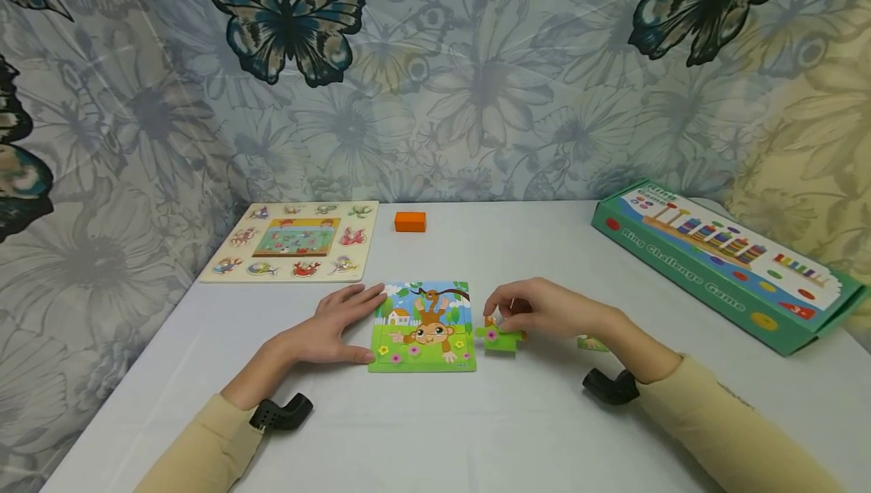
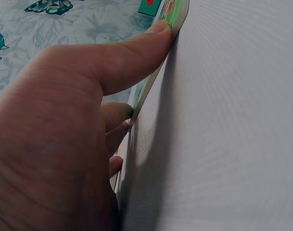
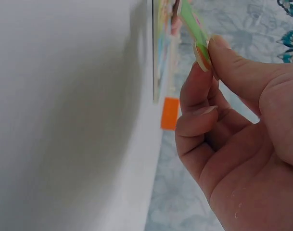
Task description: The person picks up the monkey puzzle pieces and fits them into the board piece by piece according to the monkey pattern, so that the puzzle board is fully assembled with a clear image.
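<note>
A square jigsaw board [image 1: 422,327] with a hanging monkey picture lies on the white table. My left hand [image 1: 336,327] rests along its left side, fingers spread, with fingertips near the top corner and thumb at the lower one. In the left wrist view the thumb [image 2: 132,60] meets the edge of the board [image 2: 177,21]. Just right of the board, my right hand [image 1: 544,308] pinches a green jigsaw piece [image 1: 500,340] with a pink flower on it. In the right wrist view that piece [image 3: 194,29] is between thumb and forefinger, raised off the table.
Another green jigsaw piece [image 1: 593,343] lies beside the right wrist, partly hidden by it. Farther back are a wooden sea-animal board [image 1: 354,274] at left and an orange block [image 1: 410,222]. A green Ring Challenge Game box [image 1: 680,274] stands at right. Butterfly-printed cloth [image 1: 476,100] hangs behind.
</note>
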{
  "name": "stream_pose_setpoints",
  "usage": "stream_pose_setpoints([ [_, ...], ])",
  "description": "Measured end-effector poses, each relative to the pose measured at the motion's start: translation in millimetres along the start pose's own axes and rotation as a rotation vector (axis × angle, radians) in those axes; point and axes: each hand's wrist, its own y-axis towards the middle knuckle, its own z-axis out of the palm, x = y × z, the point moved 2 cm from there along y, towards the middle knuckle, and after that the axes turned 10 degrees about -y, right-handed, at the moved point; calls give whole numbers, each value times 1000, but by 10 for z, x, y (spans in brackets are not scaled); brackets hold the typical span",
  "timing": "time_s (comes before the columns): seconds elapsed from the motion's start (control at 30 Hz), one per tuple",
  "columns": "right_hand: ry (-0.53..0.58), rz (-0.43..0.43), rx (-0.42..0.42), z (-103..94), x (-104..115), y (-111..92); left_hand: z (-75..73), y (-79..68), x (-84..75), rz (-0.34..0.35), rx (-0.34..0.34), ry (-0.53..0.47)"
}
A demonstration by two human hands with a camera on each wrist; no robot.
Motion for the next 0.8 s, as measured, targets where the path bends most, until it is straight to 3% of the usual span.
stream_pose_setpoints([
  [0.53, -1, -95, -24, 153, 247, 568, -23, -2, -37, 18, -3, -14],
  [0.8, 19, -108, 3, 244, 341, 766, -31, -1, -38, 1, 8, -19],
])
